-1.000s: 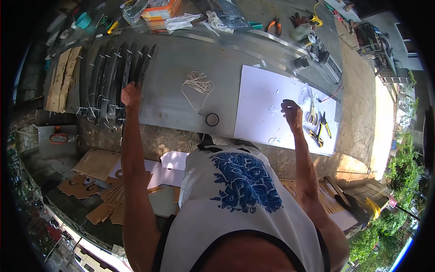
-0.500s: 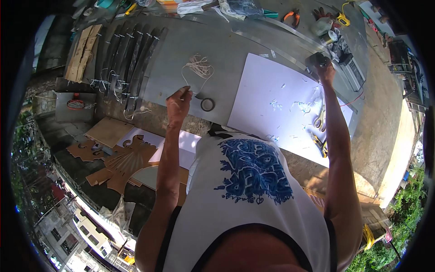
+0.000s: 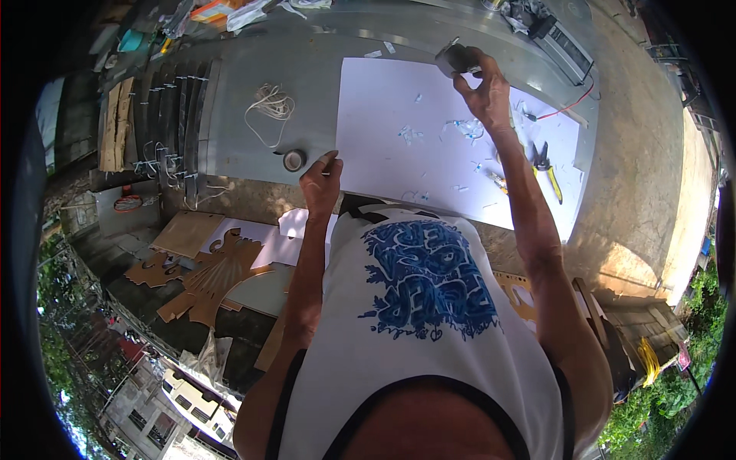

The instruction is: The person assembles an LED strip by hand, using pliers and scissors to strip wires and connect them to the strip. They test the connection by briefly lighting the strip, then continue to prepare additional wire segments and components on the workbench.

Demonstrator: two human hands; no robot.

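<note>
My right hand (image 3: 487, 88) grips a dark grey, boxy thing (image 3: 458, 61) with a small metal bit at its top. It is held over the far edge of a large white sheet (image 3: 368, 115). Near the sheet's left edge is my left hand (image 3: 320, 184), its thumb and fingers pinched together; whatever may be between them is too small to make out. Just left of it lies a roll of dark tape (image 3: 294, 160). A loose bundle of pale cord (image 3: 272, 103) rests farther off on the grey tabletop (image 3: 230, 142).
Yellow-handled pliers (image 3: 553, 184) and clear plastic scraps (image 3: 464, 129) lie on the sheet. Dark strips (image 3: 165, 115) tied with wire line the table's left. A grey metal case (image 3: 563, 50) with a red cable stands far right. Cut brown panels (image 3: 222, 264) lie lower left.
The view has shifted right. My right hand has brought the dark grey thing leftward from beside the metal case. My left hand has passed from the tape roll's left to its right, away from the cord.
</note>
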